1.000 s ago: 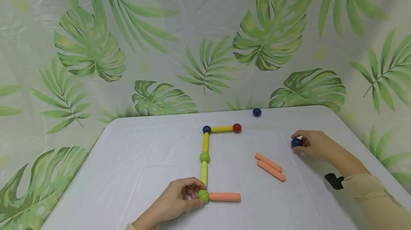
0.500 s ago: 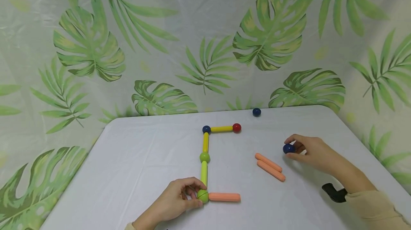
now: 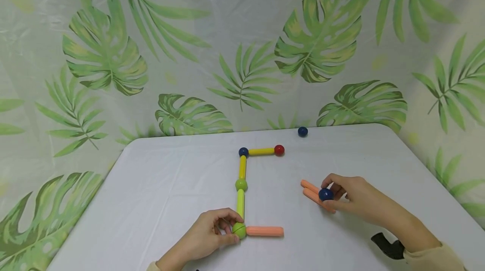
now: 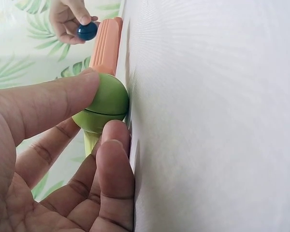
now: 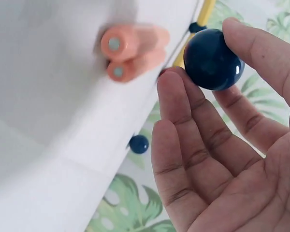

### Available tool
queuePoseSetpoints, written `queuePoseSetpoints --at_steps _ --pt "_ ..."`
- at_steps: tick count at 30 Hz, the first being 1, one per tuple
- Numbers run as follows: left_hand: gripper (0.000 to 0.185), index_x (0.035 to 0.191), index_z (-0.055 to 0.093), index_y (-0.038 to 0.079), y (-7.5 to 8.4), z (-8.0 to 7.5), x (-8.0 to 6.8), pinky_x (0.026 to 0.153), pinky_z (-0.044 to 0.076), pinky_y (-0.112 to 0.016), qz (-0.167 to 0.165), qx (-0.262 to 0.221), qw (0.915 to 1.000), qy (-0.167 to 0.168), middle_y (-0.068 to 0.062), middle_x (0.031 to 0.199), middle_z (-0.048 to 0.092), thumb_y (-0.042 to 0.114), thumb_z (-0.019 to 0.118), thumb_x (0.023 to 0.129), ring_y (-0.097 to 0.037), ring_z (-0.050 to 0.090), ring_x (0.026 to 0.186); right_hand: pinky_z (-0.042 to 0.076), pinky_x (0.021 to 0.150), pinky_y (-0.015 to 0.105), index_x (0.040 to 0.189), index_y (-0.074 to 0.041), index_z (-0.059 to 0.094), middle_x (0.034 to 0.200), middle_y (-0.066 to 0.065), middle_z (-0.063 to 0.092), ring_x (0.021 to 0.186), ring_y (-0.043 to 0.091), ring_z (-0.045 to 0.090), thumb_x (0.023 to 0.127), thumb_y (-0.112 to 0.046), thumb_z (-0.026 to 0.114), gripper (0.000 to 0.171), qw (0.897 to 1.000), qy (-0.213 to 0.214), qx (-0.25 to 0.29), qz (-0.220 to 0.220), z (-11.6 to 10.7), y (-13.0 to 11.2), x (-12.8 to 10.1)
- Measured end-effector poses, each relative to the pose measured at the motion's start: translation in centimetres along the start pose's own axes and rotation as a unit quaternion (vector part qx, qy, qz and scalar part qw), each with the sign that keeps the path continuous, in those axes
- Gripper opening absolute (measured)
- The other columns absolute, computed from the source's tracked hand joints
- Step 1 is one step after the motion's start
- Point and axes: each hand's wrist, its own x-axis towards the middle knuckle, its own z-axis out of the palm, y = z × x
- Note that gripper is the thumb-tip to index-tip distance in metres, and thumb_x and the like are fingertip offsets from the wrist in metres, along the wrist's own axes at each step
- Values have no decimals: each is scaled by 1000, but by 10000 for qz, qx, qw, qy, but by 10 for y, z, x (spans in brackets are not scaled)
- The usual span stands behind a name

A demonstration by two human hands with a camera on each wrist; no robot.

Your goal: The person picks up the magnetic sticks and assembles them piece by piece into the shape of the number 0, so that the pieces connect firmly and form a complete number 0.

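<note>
At the near end of a chain of sticks and balls, my left hand [image 3: 212, 231] pinches a green ball [image 4: 108, 96] between thumb and fingers. A salmon stick [image 3: 265, 231] points right from that ball, and a light green stick [image 3: 241, 203] runs away from it to another green ball [image 3: 241, 184]. In my right hand [image 3: 356, 195] a dark blue ball [image 5: 212, 59] is held by thumb and fingertips, raised above the table. Under it lie two loose salmon sticks [image 3: 310, 186], partly hidden by the ball and hand; pale discs show on their ends in the right wrist view.
The chain goes on through a yellow stick [image 3: 242, 168] to a blue ball [image 3: 243, 152], then another yellow stick [image 3: 261, 151] to a red ball [image 3: 279, 150]. A separate blue ball [image 3: 302, 131] sits near the far edge of the white table [image 3: 170, 187]. A leaf-patterned cloth [image 3: 242, 31] hangs behind.
My right hand has carried the dark blue ball left and nearer, from the table's right side to over the loose salmon sticks. My left hand stays on the green ball.
</note>
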Motion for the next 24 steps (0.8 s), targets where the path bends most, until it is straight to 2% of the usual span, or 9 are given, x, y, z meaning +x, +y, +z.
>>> queuePoseSetpoints --at_steps 8,12,16,24 --pt "31 116 77 21 1 0 0 63 47 -17 -12 60 10000 -15 2 99 72 16 89 88 -4 62 80 56 74 26 111 -21 64 99 -13 71 87 -5 64 94 -33 84 29 9980 -232 331 -479 17 -14 -2" --pt "30 116 77 21 0 0 0 63 47 -17 2 75 10000 -6 2 99 72 16 89 88 -4 62 80 57 75 25 115 -18 65 99 -11 70 86 -4 62 93 -35 85 34 9974 -381 281 -545 26 -19 0" --pt "31 116 77 21 0 0 1 63 47 -17 -13 56 10000 1 2 99 72 16 89 88 -5 62 80 55 74 24 116 -19 66 93 -14 68 84 -4 60 93 -37 85 35 9967 -425 328 -606 33 -23 1" --pt "30 116 77 20 -1 0 0 63 47 -17 0 -8 10000 -16 1 99 72 15 89 89 -4 62 80 49 70 22 112 -28 65 88 -17 65 79 -4 58 92 -42 86 32 9965 -600 471 -346 44 -31 0"
